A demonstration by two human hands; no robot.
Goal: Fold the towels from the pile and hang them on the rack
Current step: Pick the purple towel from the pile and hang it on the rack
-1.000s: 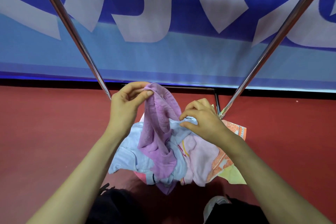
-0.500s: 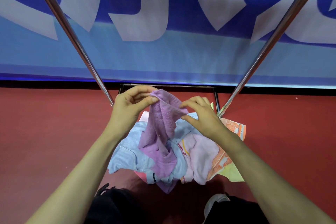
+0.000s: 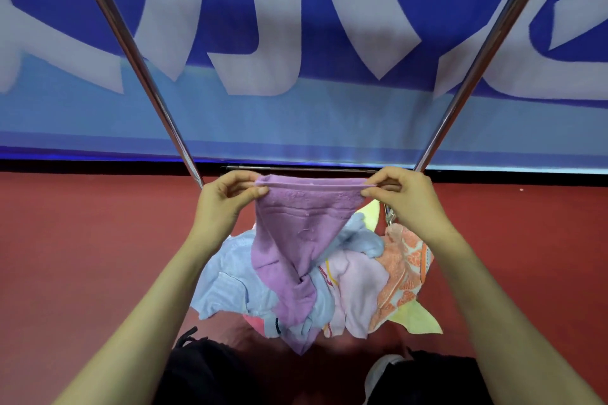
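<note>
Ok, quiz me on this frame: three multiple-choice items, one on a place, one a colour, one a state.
1. Where does the pile of mixed pastel towels lie?
A) on the red floor at the foot of the shiny metal rack
B) on a table
C) over a bar

2. What colour is the terry towel held up?
A) yellow
B) purple
C) orange

3. How is it held?
A) bunched in one hand
B) draped on a bar
C) top edge stretched between the left hand and right hand

Answers: 1 A, it rests on the floor by the poles; 2 B, purple throughout; 3 C, each hand pinches a top corner.
</note>
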